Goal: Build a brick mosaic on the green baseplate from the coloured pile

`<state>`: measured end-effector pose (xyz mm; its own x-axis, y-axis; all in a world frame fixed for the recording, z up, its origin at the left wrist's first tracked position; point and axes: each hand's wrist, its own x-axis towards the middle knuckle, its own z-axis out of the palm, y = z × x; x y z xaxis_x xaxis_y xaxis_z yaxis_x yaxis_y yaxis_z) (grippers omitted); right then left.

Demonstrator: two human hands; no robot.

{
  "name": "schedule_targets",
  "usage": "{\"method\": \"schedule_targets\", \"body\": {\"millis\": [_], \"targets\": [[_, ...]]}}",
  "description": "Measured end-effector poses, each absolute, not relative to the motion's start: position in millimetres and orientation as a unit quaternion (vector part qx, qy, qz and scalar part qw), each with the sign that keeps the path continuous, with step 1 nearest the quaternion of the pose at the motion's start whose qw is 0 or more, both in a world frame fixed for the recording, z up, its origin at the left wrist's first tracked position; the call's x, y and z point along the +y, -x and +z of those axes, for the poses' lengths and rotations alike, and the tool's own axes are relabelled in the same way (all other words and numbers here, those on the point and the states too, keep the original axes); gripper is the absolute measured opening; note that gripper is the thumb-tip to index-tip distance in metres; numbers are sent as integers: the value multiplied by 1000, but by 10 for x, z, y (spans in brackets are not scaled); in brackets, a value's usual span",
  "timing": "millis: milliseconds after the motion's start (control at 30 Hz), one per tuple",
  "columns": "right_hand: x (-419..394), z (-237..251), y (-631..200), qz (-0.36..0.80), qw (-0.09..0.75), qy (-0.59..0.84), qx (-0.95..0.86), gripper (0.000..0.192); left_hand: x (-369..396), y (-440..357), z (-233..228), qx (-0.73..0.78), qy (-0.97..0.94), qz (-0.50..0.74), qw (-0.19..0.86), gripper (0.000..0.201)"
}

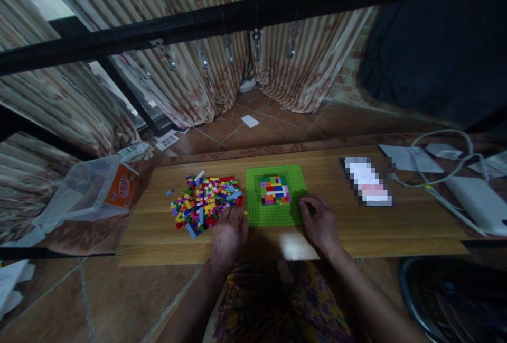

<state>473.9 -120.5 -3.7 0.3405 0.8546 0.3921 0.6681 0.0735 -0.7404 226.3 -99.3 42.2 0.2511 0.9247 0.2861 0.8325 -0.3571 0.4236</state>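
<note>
A green studded baseplate [257,216] lies on the wooden board, with a block of many-coloured building bricks [275,189] built up at its middle. To its left spreads a heap of loose building bricks [209,197] in mixed colours. My left hand [229,232] is closed at the heap's lower right edge, beside the baseplate. A small yellow brick [245,213] shows at its fingertips. My right hand [320,222] rests by the baseplate's right edge with its fingers curled in. Whatever those fingers may hold is hidden.
The wooden board [372,232] also carries a blurred-out phone-like object [367,182] on the right. Beyond it lie a white cable [439,195] and a white device [479,203]. A clear plastic box [91,187] with an orange label stands left. A dark rail [190,18] crosses before the curtains.
</note>
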Motion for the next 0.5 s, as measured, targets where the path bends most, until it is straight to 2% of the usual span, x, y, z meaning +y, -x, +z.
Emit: {"method": "schedule_targets", "body": {"millis": [133,500], "targets": [[-1202,-42,-4744,108,462,671,-570,22,-871,-2506,540,529,-819,195,104,14],[-1190,-17,-4737,107,465,666,-573,21,-561,-2926,819,495,-865,-44,70,27]]}}
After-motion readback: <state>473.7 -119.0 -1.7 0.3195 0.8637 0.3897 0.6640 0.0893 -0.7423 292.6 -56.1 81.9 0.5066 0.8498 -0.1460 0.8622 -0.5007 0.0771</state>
